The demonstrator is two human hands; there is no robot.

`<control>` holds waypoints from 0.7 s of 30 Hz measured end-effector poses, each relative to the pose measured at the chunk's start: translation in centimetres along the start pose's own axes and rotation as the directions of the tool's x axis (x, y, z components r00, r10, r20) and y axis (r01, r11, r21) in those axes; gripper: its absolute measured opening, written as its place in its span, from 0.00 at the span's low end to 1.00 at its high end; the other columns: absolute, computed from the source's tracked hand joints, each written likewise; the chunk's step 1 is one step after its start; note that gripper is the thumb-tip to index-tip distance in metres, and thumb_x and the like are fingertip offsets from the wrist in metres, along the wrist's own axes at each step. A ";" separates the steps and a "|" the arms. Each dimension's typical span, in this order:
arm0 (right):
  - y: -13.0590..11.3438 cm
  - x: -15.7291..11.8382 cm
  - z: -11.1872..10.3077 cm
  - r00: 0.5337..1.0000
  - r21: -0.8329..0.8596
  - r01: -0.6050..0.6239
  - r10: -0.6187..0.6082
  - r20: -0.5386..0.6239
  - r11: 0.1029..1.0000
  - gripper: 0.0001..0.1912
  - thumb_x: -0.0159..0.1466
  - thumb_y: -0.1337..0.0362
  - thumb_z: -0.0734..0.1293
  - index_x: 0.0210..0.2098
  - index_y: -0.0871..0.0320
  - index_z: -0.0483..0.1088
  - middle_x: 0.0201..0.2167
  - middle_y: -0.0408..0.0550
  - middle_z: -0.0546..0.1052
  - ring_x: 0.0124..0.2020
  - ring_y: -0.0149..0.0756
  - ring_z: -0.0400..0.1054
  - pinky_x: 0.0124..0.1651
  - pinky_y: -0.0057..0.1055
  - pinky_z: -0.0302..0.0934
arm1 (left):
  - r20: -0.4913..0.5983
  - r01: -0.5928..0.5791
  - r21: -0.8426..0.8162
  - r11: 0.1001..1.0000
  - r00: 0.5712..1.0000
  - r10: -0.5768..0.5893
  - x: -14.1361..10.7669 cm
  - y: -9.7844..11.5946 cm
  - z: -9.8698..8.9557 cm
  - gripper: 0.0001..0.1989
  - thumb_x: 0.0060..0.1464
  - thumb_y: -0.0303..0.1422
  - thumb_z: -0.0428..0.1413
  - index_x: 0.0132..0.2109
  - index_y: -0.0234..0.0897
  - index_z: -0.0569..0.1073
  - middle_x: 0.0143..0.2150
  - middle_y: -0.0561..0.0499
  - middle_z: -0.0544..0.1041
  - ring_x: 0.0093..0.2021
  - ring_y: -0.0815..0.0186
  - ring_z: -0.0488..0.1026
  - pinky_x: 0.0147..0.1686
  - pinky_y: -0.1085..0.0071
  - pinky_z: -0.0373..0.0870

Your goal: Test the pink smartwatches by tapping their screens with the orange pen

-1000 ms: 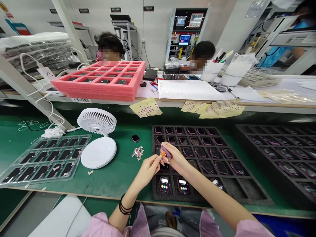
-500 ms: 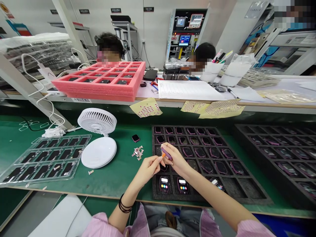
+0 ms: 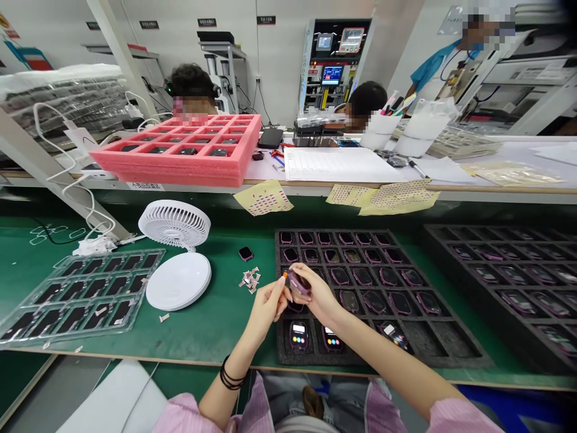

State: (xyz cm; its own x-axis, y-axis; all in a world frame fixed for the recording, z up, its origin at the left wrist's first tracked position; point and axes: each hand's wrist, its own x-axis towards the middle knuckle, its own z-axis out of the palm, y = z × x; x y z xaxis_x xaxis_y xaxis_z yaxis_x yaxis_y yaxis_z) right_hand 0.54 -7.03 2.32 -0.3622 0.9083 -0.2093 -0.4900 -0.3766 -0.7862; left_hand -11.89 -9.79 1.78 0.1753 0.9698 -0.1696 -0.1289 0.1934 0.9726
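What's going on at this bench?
A seated person is working at a green bench. Their right hand holds a purple-framed smartwatch above a black foam tray of watches, while their left hand pinches a small orange-tipped item beside it. Two co-workers sit beyond a pink foam tray.

A green bench (image 3: 211, 328) holds apparently foam trays (image 3: 444, 346) and a fan (image 3: 175, 224).

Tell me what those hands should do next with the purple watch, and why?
Probably touch the small orange-tipped piece in the left hand gently to the purple-edged watch case in the right hand. The two are held up close together, above the black foam tray, and that tip points right at the case.
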 end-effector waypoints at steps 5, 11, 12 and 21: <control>0.4 -0.1 -0.3 0.996 -0.249 0.087 -0.086 0.016 0.965 0.14 0.57 0.54 0.67 0.38 0.52 0.63 0.20 0.35 0.65 0.18 0.26 0.54 0.20 0.23 0.45 | -0.070 -0.015 0.007 1.000 0.997 0.016 0.2 -0.2 -0.3 0.26 0.45 0.57 0.57 0.26 0.37 0.62 0.13 0.65 0.51 0.13 0.79 0.44 0.13 0.78 0.42; -0.4 3.3 -4.0 0.924 -0.675 0.267 -0.381 -0.022 0.688 0.09 0.61 0.57 0.62 0.39 0.53 0.63 0.30 0.40 0.69 0.28 0.32 0.64 0.30 0.28 0.57 | -0.232 -0.049 0.299 0.953 0.965 0.122 0.1 -0.5 -4.3 0.22 0.53 0.51 0.51 0.26 0.37 0.62 0.16 0.60 0.56 0.16 0.75 0.52 0.18 0.76 0.49; -0.5 4.1 -4.6 0.926 -0.759 0.241 -0.377 -0.005 0.605 0.07 0.62 0.59 0.62 0.39 0.53 0.62 0.31 0.41 0.71 0.30 0.34 0.66 0.33 0.30 0.59 | -0.234 -0.058 0.423 0.904 0.957 0.171 0.2 -0.6 -5.1 0.20 0.55 0.49 0.51 0.26 0.37 0.63 0.18 0.58 0.60 0.18 0.73 0.57 0.21 0.75 0.52; 0.4 3.2 -4.1 0.923 -0.978 0.207 -0.330 0.196 -0.001 0.09 0.58 0.72 0.67 0.38 0.57 0.68 0.42 0.52 0.70 0.47 0.45 0.64 0.48 0.40 0.59 | -0.222 0.011 0.810 0.586 0.931 0.290 0.0 -2.4 -7.7 0.15 0.61 0.37 0.42 0.40 0.34 0.71 0.34 0.45 0.76 0.33 0.61 0.73 0.33 0.70 0.65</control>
State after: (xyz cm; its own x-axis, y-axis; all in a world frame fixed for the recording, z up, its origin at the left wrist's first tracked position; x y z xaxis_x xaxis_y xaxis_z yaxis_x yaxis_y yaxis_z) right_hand 2.43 -3.56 -1.09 -0.3277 0.9274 0.1802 0.7015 0.3666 -0.6111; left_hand -19.08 -9.11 -1.75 -0.0911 0.9918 0.0891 0.7173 0.0033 0.6968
